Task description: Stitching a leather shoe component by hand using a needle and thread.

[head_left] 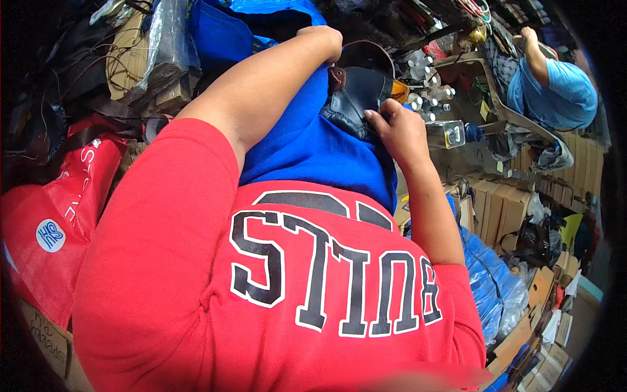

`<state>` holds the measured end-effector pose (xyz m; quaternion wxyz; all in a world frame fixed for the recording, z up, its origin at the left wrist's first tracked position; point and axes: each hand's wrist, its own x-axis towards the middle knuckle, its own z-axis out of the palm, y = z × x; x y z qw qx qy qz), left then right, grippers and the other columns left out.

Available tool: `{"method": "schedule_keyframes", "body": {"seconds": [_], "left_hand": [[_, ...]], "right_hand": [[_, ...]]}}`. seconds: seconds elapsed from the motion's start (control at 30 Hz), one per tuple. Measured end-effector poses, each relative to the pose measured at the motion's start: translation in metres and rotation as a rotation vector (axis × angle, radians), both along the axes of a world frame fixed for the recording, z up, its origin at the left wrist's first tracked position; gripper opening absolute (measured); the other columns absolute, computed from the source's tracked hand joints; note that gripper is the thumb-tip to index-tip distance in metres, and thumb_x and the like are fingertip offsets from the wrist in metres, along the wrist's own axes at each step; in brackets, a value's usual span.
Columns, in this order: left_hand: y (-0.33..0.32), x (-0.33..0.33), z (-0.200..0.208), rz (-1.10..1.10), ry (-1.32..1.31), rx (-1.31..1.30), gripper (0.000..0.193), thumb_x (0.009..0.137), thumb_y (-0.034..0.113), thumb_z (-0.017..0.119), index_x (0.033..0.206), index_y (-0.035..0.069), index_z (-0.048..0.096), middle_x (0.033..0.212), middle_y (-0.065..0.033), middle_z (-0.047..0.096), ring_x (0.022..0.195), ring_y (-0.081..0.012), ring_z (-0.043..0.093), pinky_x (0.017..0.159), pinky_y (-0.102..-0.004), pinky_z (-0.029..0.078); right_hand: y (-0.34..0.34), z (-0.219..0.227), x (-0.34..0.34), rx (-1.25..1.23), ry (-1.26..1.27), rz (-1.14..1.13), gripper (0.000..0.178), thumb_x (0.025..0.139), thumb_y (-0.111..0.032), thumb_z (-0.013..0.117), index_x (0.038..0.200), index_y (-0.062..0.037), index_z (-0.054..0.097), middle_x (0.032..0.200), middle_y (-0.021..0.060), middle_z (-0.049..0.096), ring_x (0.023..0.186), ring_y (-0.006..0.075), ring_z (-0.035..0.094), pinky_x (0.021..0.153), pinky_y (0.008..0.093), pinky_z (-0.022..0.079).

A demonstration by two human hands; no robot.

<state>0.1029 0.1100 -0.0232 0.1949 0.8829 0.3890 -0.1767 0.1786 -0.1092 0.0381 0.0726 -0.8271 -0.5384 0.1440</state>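
A black leather-like piece (360, 98) lies over my lap on blue cloth (307, 153), with a small brown part (337, 79) at its left end. My right hand (400, 130) pinches its right edge between thumb and fingers. Further away, my left hand (325, 40) is bent over near the open blue bag (222, 39), just above the brown part. Its fingers are turned away from view, so what they hold, if anything, is hidden. Something orange (399, 90) shows beyond the right fingertips. A thin curved brown strip or rim (379, 47) arcs behind the black piece.
Several white-capped bottles (428, 98) and a clear bottle (447, 134) stand to the right. Another person in a blue shirt (555, 91) works at the far right. Cardboard (503, 212) and a blue plastic bundle (483, 268) crowd the right; a red bag (59, 215) lies left.
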Motion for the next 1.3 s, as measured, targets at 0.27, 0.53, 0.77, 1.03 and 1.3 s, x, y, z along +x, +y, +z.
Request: {"method": "schedule_keyframes", "body": {"seconds": [0.27, 0.53, 0.77, 1.03, 1.3], "left_hand": [[-0.048, -0.024, 0.018, -0.276, -1.083, 0.202, 0.037, 0.074, 0.022, 0.07, 0.106, 0.009, 0.06, 0.109, -0.0124, 0.057, 0.103, -0.0299, 0.056, 0.089, -0.0366, 0.046], [-0.074, -0.012, 0.0, -0.48, -0.978, -0.242, 0.03, 0.074, 0.023, 0.069, 0.101, 0.012, 0.061, 0.111, -0.0116, 0.053, 0.108, -0.0285, 0.052, 0.095, -0.036, 0.041], [-0.077, -0.005, -0.008, -0.479, -0.952, -0.3, 0.038, 0.073, 0.025, 0.071, 0.107, 0.012, 0.057, 0.114, -0.0105, 0.051, 0.11, -0.0285, 0.051, 0.096, -0.036, 0.041], [-0.066, -0.006, 0.012, -0.542, -0.848, -0.165, 0.04, 0.072, 0.025, 0.073, 0.105, 0.01, 0.057, 0.109, -0.0105, 0.055, 0.103, -0.03, 0.055, 0.087, -0.038, 0.045], [-0.06, 0.007, 0.027, -0.72, -0.772, -0.162, 0.023, 0.07, 0.022, 0.074, 0.08, 0.005, 0.062, 0.092, -0.0091, 0.058, 0.088, -0.0264, 0.058, 0.077, -0.0363, 0.046]], "right_hand": [[-0.002, -0.003, 0.005, 0.301, -0.173, 0.024, 0.037, 0.072, -0.041, 0.072, 0.079, -0.0059, 0.064, 0.072, 0.0125, 0.064, 0.071, 0.0301, 0.063, 0.067, 0.0409, 0.048], [-0.024, -0.006, 0.017, 0.129, 0.333, 0.06, 0.032, 0.082, -0.026, 0.063, 0.069, 0.0013, 0.054, 0.061, 0.018, 0.053, 0.053, 0.0305, 0.051, 0.051, 0.0378, 0.04], [-0.049, 0.0, 0.013, 0.154, 0.336, 0.178, 0.028, 0.082, -0.018, 0.06, 0.067, 0.0023, 0.048, 0.059, 0.0186, 0.046, 0.052, 0.0283, 0.045, 0.051, 0.0383, 0.037], [-0.085, 0.034, 0.014, 0.27, 0.65, -0.065, 0.027, 0.083, -0.013, 0.066, 0.065, 0.0004, 0.052, 0.06, -0.0006, 0.045, 0.059, 0.009, 0.042, 0.052, 0.0253, 0.034], [-0.06, -0.003, 0.02, 0.313, 0.414, 0.058, 0.022, 0.082, -0.008, 0.063, 0.104, -0.0108, 0.069, 0.075, 0.0045, 0.054, 0.068, 0.0141, 0.053, 0.062, 0.0256, 0.043]]}}
